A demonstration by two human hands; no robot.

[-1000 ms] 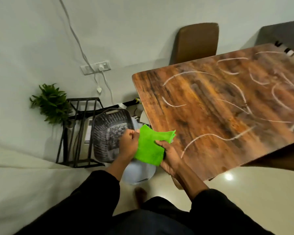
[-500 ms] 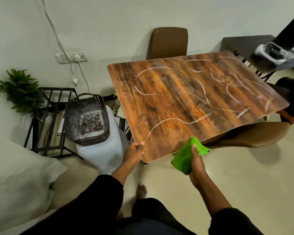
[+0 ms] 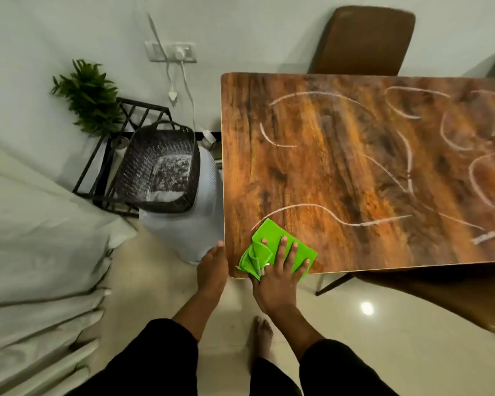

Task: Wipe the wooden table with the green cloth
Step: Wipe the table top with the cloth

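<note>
The wooden table (image 3: pixel 340 167) fills the right half of the view, its brown top streaked with several curved white chalk-like lines. On its near left corner lies the green cloth (image 3: pixel 269 238), partly bunched on its left side. My right hand (image 3: pixel 280 270) presses flat on the cloth with fingers spread. My left hand (image 3: pixel 213 267) grips the table's left edge just beside that corner, with the fingers curled under and hidden.
A dark woven basket (image 3: pixel 160 167) sits on a pale round container (image 3: pixel 183 230) left of the table. Behind them stand a black metal rack (image 3: pixel 120 132) and a green plant (image 3: pixel 89 95). A brown chair (image 3: pixel 363 41) stands at the far side, another (image 3: pixel 440 292) at the near right. White fabric (image 3: pixel 40 252) lies left.
My right hand carried the green cloth from below the table's near edge up onto the near left corner and flattened on it. My left hand stays at the table's left edge.
</note>
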